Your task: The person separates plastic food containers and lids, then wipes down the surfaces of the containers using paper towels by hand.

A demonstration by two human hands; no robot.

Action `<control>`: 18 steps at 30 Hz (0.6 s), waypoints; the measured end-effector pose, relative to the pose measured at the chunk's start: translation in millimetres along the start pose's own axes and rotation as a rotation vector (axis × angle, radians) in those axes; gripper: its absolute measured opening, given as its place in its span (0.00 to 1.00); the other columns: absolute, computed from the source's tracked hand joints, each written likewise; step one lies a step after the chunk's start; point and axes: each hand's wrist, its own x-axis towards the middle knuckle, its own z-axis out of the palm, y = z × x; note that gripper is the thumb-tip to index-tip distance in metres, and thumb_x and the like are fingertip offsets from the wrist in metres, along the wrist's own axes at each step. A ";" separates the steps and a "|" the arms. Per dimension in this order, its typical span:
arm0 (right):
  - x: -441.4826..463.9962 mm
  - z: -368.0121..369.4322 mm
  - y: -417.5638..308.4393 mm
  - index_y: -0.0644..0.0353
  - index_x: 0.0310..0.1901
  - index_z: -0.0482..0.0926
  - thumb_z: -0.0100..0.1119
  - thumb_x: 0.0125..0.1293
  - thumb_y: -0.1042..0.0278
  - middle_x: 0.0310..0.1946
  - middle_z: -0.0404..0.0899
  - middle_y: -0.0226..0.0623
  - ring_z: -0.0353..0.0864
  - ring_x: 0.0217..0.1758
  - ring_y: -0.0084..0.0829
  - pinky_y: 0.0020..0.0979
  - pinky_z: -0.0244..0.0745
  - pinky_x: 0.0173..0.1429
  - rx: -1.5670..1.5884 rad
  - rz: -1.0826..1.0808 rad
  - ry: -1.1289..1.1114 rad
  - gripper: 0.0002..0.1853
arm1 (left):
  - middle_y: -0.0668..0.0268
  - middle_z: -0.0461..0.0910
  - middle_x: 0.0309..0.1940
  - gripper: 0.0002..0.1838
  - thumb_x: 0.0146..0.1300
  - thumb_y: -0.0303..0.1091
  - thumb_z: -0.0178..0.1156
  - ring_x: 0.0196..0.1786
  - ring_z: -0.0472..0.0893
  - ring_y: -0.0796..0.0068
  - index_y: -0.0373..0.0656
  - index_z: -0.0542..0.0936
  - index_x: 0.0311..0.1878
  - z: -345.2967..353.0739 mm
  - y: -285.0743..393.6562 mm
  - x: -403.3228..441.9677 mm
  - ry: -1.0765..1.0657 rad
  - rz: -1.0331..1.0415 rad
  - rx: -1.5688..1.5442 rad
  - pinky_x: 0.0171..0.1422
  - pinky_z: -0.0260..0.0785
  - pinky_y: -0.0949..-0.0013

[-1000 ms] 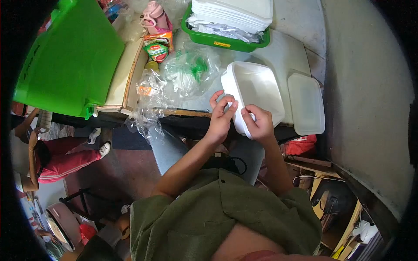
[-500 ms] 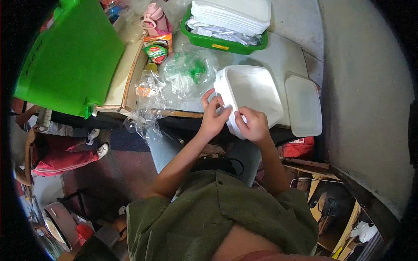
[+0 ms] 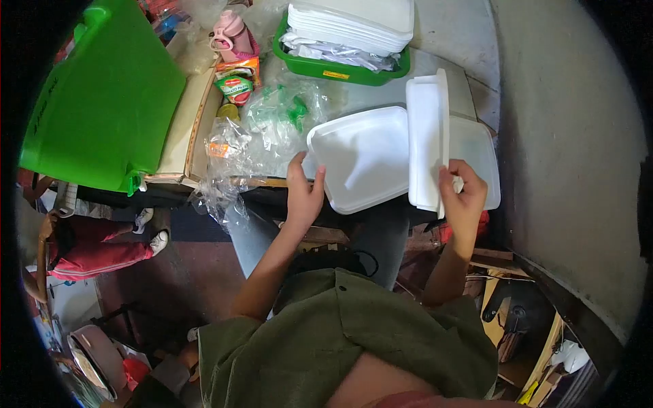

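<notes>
A white rectangular plastic tub (image 3: 426, 139) stands tipped on its side, its rim towards the right. My right hand (image 3: 465, 196) is closed on that rim near its lower end, and a small whitish crumpled bit shows between the fingers. To its left, a second white tub (image 3: 367, 160) lies with its hollow facing up at the table's front edge. My left hand (image 3: 305, 192) is beside this tub's left rim, thumb and fingers apart, holding nothing. Partly behind the tipped tub lies a translucent lid (image 3: 476, 153).
A green basin (image 3: 340, 73) holds a stack of white lids (image 3: 354, 27). Clear plastic bags (image 3: 272, 122), a tomato paste pouch (image 3: 235, 88) and a pink bottle (image 3: 232, 34) are on the left. A large green bin (image 3: 109, 102) stands further left, with another person's legs (image 3: 102, 251) below.
The nested tubs have come apart. My right hand has moved right with one tub, now tipped on its side; my left hand has moved left and opened beside the other.
</notes>
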 end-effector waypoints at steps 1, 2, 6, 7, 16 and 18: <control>-4.1 3.4 -13.6 0.67 0.32 0.79 0.62 0.59 0.72 0.22 0.78 0.36 0.77 0.25 0.24 0.26 0.71 0.32 -0.123 -0.061 -0.009 0.06 | 0.47 0.63 0.60 0.31 0.66 0.34 0.57 0.63 0.67 0.57 0.34 0.56 0.67 -9.1 22.0 -0.4 -0.084 -0.003 -0.277 0.65 0.60 0.61; -9.5 9.7 -23.5 0.66 0.32 0.79 0.64 0.57 0.71 0.22 0.79 0.40 0.80 0.25 0.29 0.29 0.73 0.32 -0.244 -0.123 -0.021 0.07 | 0.48 0.64 0.60 0.34 0.65 0.35 0.58 0.62 0.68 0.57 0.34 0.54 0.68 -18.4 42.5 -2.0 -0.164 -0.007 -0.554 0.65 0.60 0.62; -36.2 56.8 -41.6 0.54 0.39 0.80 0.68 0.50 0.63 0.23 0.75 0.32 0.77 0.23 0.34 0.34 0.73 0.28 -0.350 -0.518 -0.233 0.14 | 0.52 0.65 0.57 0.39 0.63 0.34 0.61 0.60 0.68 0.61 0.38 0.49 0.69 -47.7 107.5 -20.0 -0.414 0.004 -1.108 0.66 0.59 0.62; -43.9 71.9 -43.1 0.57 0.36 0.78 0.67 0.51 0.61 0.26 0.75 0.31 0.78 0.26 0.32 0.32 0.74 0.30 -0.345 -0.617 -0.220 0.13 | 0.53 0.66 0.55 0.40 0.62 0.33 0.63 0.59 0.68 0.64 0.39 0.48 0.69 -47.6 108.5 -20.9 -0.309 0.070 -0.844 0.65 0.61 0.63; -14.2 74.9 -31.9 0.59 0.47 0.74 0.66 0.57 0.67 0.41 0.76 0.40 0.76 0.36 0.38 0.35 0.73 0.39 0.102 -0.221 -0.343 0.17 | 0.56 0.63 0.63 0.37 0.64 0.30 0.58 0.63 0.67 0.65 0.40 0.50 0.71 -52.3 36.8 -32.8 -0.080 -0.296 -1.079 0.65 0.61 0.64; 4.0 63.0 -29.5 0.64 0.62 0.63 0.64 0.59 0.69 0.56 0.68 0.45 0.73 0.52 0.38 0.36 0.73 0.50 0.032 -0.230 -0.128 0.31 | 0.56 0.62 0.64 0.39 0.64 0.31 0.58 0.66 0.64 0.64 0.40 0.47 0.73 -54.7 31.9 -37.3 -0.039 -0.371 -1.054 0.69 0.56 0.63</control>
